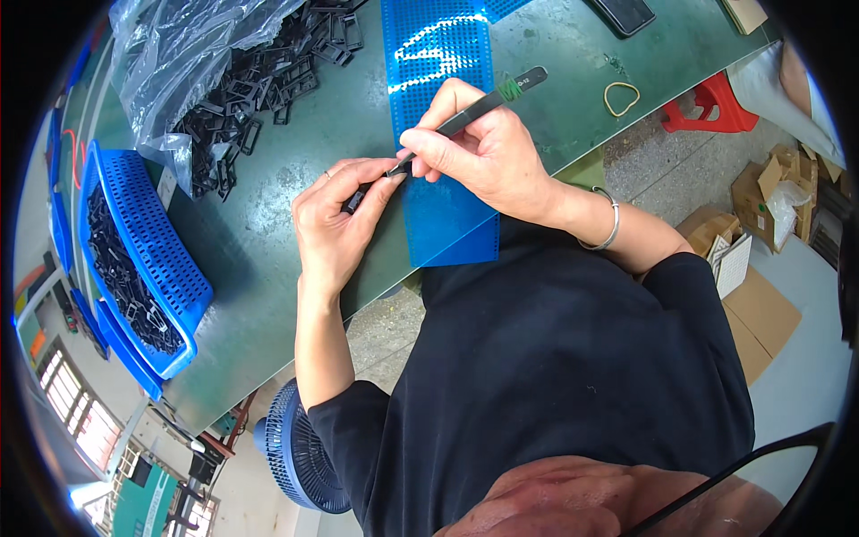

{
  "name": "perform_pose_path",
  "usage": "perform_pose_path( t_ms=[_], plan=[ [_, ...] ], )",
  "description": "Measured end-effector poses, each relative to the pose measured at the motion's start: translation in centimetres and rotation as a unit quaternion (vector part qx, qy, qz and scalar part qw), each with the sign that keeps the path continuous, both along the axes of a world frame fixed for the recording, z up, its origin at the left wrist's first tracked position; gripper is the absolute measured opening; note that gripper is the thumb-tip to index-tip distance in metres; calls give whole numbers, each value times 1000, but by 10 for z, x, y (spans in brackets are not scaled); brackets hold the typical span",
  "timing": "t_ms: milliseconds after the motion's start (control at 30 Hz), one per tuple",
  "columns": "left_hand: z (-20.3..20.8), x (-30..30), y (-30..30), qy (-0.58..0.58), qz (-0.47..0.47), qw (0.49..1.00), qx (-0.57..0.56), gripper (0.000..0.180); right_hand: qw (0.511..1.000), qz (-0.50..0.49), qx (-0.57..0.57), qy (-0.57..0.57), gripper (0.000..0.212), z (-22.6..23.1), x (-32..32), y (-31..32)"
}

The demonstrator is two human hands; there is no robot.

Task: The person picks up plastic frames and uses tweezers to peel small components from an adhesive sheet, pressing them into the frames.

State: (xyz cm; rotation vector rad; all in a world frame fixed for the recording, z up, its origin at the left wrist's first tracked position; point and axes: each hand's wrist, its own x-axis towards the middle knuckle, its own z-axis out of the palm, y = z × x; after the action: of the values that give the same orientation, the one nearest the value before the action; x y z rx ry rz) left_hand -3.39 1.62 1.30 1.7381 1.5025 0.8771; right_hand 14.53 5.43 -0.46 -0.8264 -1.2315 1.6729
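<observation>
My right hand [483, 152] grips a pair of black tweezers [488, 105] with green thread wound near the upper end. The tweezers' tips reach down to my left hand [337, 210], whose fingers pinch a small black plastic part [356, 199], mostly hidden by the fingers. Under and beyond my right hand lies a blue perforated strip [438, 67], its plain blue end [454, 233] at the table's near edge. To the left of the strip, a loose heap of black rectangular plastic frames [255, 98] spreads over the green table [268, 233].
A clear plastic bag [179, 63] lies beside the heap. At the left stands a blue basket [170, 251] filled with small black parts. A yellow rubber band [621, 99] and a dark phone [625, 13] lie on the right. A red stool [711, 106], cardboard boxes [769, 197] and a blue fan [300, 447] stand below table level.
</observation>
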Motion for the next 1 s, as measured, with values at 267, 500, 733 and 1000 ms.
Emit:
perform_pose_path(
  t_ms=[267,500,733,1000],
  plan=[
    [0,0,-2,-2,5,1000,-3,15,1000,-2,9,-3,15,0,0,-2],
    [0,0,-2,3,6,1000,-9,15,999,-22,21,-16,15,-2,-2,-3],
    [3,-2,0,8,11,1000,-11,14,995,-28,71,-62,14,-3,-3,0],
    [-1,-41,-4,-543,9,828,-138,24,992,-59,-40,105,13,1,9,0]
  ],
)
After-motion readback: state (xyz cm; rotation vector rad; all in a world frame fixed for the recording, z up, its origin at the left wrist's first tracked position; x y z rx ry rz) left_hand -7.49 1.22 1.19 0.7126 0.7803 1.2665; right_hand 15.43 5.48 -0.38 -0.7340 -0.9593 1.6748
